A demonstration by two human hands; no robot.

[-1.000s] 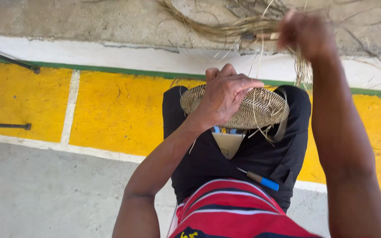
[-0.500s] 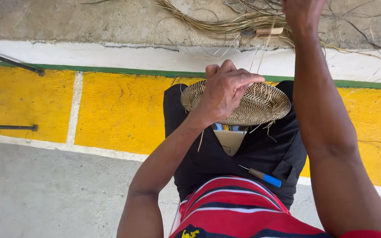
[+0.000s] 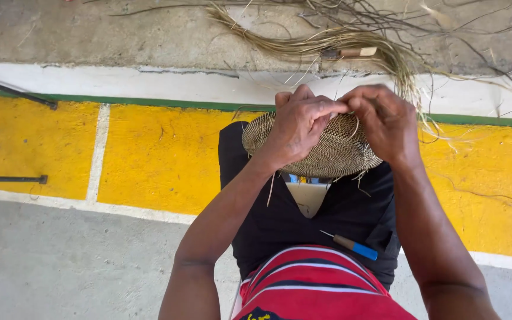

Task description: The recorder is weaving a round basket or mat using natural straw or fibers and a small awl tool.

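Right hand (image 3: 386, 121) dropped to join left hand (image 3: 297, 124) on one woven disc (image 3: 333, 151).

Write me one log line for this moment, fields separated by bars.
left hand: on woven basket | right hand: at basket top, pinching fibre | blue-handled awl: on lap | fibre bundle: on ground

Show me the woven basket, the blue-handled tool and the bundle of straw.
woven basket (image 3: 333, 155), head view, on its weave below the hands
blue-handled tool (image 3: 364, 251), head view, on the blue handle
bundle of straw (image 3: 327, 42), head view, mid-bundle
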